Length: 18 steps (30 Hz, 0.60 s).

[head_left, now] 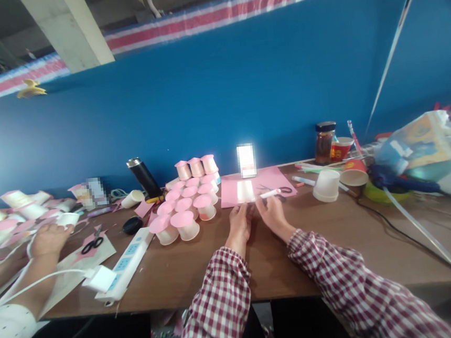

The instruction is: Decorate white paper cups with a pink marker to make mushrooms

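A white paper cup [245, 191], brightly lit, stands mouth down at the front edge of the pink paper sheets [229, 187]. My left hand [240, 222] is closed at the cup's near rim, its fingertips partly hidden. Just to the right, my right hand [273, 216] holds a white pen-like stick with a pink end [270, 193], pointing sideways next to the cup. Behind that stick, dark-handled scissors [285, 190] lie on the pink sheets. Left of my hands stand several upturned paper cups topped with pink paper discs [185, 219].
A power strip [127, 264] and a black thermos [143, 177] are on the left. A co-worker's hand [52, 239] holds a cup there, near black scissors [92, 246]. Rightward are another upturned cup [325, 186], a dark jar [325, 144] and a glue gun [404, 179] with cables.
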Available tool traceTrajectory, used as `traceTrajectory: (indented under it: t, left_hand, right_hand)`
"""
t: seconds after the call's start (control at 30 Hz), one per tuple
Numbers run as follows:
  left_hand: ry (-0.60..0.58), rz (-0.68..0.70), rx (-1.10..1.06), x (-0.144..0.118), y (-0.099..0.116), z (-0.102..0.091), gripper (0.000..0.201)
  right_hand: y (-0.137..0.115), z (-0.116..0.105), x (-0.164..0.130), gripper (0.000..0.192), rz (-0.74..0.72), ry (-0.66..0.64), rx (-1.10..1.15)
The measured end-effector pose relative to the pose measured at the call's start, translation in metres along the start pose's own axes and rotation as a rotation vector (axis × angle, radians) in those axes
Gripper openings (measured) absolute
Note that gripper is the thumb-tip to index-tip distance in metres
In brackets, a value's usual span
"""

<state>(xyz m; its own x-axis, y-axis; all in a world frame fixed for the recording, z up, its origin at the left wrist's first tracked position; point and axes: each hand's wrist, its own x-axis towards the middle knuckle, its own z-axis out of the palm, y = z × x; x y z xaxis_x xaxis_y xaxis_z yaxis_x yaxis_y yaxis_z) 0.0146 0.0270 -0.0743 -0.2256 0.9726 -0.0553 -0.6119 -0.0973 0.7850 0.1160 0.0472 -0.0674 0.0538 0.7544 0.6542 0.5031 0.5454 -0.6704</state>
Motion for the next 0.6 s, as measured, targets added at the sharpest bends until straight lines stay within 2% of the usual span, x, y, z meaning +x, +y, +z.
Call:
traceTrajectory:
  t: [0.6]
  left_hand:
    - [-0.012, -0.004, -0.049, -0.0009, -0.0005, -0.0007, 0.01]
  right_hand:
    - [0.0014, -0.0008, 0.0013, 0.024, 0.011, 0.015, -0.032]
